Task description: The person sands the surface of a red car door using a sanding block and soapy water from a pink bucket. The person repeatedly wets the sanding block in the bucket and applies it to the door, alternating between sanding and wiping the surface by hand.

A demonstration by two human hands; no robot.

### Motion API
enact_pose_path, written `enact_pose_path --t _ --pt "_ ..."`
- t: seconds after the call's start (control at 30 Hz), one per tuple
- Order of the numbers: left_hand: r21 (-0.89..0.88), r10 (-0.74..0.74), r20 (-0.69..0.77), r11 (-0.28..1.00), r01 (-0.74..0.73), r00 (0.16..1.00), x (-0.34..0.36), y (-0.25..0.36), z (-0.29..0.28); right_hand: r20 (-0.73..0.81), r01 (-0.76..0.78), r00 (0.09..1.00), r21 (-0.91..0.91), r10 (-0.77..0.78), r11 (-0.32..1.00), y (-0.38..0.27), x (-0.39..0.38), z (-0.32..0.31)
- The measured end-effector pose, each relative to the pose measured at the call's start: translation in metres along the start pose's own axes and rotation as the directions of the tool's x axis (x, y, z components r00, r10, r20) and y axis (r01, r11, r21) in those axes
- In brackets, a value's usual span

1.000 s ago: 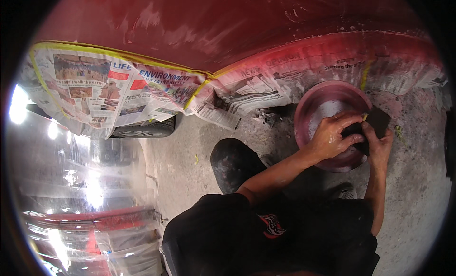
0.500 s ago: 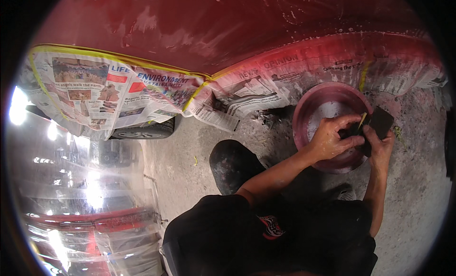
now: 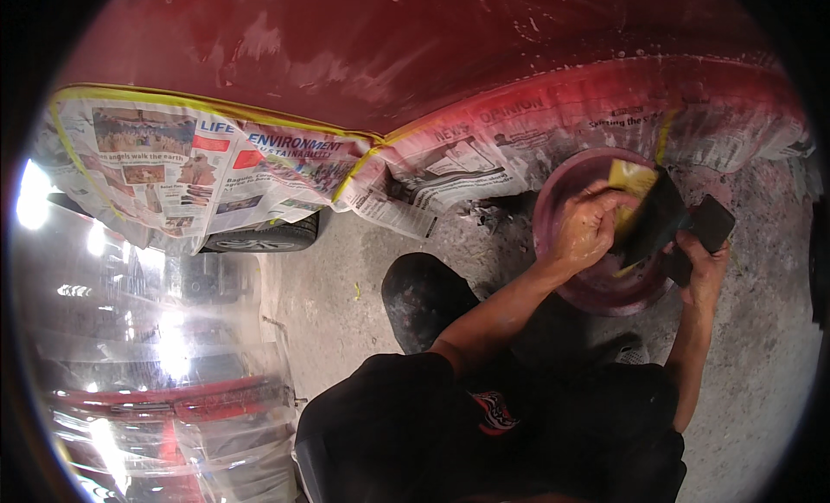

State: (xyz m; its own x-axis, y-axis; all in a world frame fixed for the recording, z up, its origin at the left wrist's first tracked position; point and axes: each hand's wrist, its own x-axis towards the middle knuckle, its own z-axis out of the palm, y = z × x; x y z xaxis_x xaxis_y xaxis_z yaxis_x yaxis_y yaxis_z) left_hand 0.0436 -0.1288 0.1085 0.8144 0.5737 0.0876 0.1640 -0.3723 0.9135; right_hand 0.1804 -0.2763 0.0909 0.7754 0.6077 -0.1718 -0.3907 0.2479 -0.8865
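Observation:
My left hand (image 3: 586,233) grips a sandpaper sheet with a yellow side (image 3: 633,176) and a black side (image 3: 653,213), over a round maroon basin (image 3: 551,226). My right hand (image 3: 702,271) holds a black, block-like pad (image 3: 711,220) to the right of the sheet, near the basin's right rim. The basin rests on the concrete floor between my legs and the paper-covered lower edge of the red panel, with its inside mostly hidden by my hands and what they hold.
A red vehicle panel (image 3: 389,53) spans the top, masked below with newspaper (image 3: 216,174) and yellow tape. A tyre (image 3: 268,239) shows underneath. Plastic-covered, shiny red bodywork (image 3: 164,399) stands at left. My dark-clad knee (image 3: 428,291) is left of the basin on the concrete floor (image 3: 346,321).
The sheet has opened out, now showing its yellow side. My left hand has moved slightly left with it, while my right hand and the block have drawn apart to the right.

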Motion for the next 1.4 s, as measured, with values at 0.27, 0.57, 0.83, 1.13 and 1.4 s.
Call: enact_pose_path --t 0.27,0.57,0.83,1.13,1.4 --pt "0.061 0.121 0.284 0.988 -0.144 0.951 -0.006 0.012 0.014 0.118 -0.043 0.992 0.071 0.034 0.997 0.005 -0.006 0.014" --pt "-0.5 -0.167 0.008 0.853 0.149 0.986 0.017 -0.044 -0.014 0.213 0.16 0.975 -0.452 -0.068 0.878 0.015 0.003 0.006" --pt "-0.326 -0.12 0.216 0.926 0.188 0.969 0.005 -0.024 -0.011 0.068 -0.186 0.979 -0.073 0.191 0.98 0.046 0.019 -0.014" --pt "0.307 0.064 0.435 0.927 -0.214 0.898 0.001 -0.009 -0.015 0.26 -0.372 0.882 -0.128 0.393 0.919 0.047 0.023 -0.046" --pt "-0.431 -0.278 0.274 0.82 0.376 0.921 0.022 -0.051 -0.008 -0.092 0.133 0.976 -0.477 -0.199 0.869 -0.004 0.03 -0.089"
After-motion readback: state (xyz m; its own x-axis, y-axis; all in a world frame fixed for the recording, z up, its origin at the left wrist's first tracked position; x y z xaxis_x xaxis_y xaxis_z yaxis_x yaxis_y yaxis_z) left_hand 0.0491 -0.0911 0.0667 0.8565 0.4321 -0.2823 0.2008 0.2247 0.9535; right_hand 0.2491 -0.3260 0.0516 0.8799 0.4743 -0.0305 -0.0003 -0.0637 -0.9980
